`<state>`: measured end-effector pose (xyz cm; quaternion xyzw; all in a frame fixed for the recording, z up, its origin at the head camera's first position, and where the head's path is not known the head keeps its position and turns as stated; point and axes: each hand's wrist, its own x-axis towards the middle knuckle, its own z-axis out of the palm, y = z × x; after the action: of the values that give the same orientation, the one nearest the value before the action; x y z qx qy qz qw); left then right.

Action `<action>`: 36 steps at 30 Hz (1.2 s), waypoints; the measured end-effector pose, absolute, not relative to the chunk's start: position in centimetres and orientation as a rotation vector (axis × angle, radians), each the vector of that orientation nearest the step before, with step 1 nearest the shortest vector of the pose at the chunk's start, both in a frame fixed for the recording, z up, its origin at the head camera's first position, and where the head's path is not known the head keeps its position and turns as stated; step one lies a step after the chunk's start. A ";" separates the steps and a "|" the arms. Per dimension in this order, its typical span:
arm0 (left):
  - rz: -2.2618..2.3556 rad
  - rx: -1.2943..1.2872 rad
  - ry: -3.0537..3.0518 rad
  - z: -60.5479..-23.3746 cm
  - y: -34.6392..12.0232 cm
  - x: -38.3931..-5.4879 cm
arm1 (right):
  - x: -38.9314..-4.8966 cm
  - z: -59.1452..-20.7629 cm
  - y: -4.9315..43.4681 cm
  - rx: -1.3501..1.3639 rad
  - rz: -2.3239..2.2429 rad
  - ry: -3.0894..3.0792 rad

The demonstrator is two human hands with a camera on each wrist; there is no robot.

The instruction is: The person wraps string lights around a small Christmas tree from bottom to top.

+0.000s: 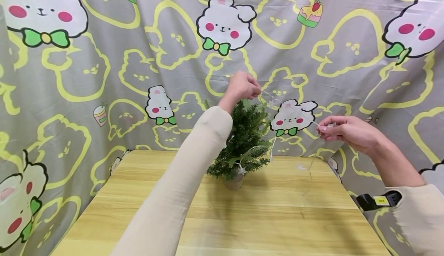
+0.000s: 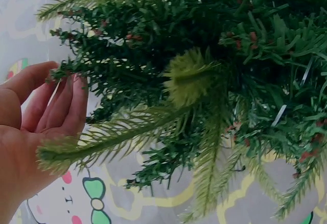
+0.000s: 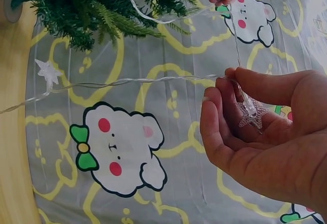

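Observation:
A small green artificial Christmas tree point(image 1: 248, 136) stands upright in a pot point(image 1: 234, 182) on the wooden table. A clear string of star lights point(image 3: 158, 80) loops over its branches, with one star point(image 1: 241, 170) low on the front. Above the treetop my left hand point(image 1: 244, 85) pinches the string; in the left wrist view its fingers point(image 2: 66, 101) are beside the branch tips. To the right of the tree, my right hand point(image 1: 350, 130) pinches another stretch between thumb and fingertips. A clear star point(image 3: 250, 114) lies within that hand's curled fingers. Another star point(image 3: 47, 74) hangs from the lower strand.
The wooden table point(image 1: 138, 209) carries the tree, and part of the light string point(image 1: 301, 167) lies at its back right. A grey curtain point(image 1: 194, 74) with rabbit prints hangs behind and at both sides. My left sleeve point(image 1: 180, 179) crosses in front of the tree.

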<state>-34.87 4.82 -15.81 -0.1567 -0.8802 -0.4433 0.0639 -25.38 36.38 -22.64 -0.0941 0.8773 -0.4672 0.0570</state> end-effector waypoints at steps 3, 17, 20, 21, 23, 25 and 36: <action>-1.434 -0.423 -2.631 -16.1 4.8 -35.4 | -25.5 -22.6 36.2 -0.278 -1.446 2.638; -1.770 -0.276 -2.514 -16.0 4.1 -36.2 | -25.9 -22.6 35.3 -0.384 -1.561 2.532; -1.800 -0.266 -2.506 -16.2 3.7 -36.5 | -25.9 -22.6 35.4 -0.384 -1.572 2.534; -1.794 -0.271 -2.515 -16.2 3.5 -36.6 | -25.9 -22.6 35.4 -0.373 -1.574 2.544; -1.831 -0.285 -2.515 -16.4 3.1 -36.8 | -25.8 -22.6 35.5 -0.361 -1.565 2.561; -1.882 -0.299 -2.504 -16.6 2.6 -37.0 | -25.7 -22.6 35.6 -0.349 -1.543 2.579; -1.907 -0.131 -2.495 -17.3 1.1 -37.7 | -25.8 -22.9 35.8 -0.316 -1.550 2.595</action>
<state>-37.67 1.13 -17.27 -0.0416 -0.7938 -0.6068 -0.0008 -25.76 35.80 -22.89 -0.1038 0.8527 -0.5094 0.0511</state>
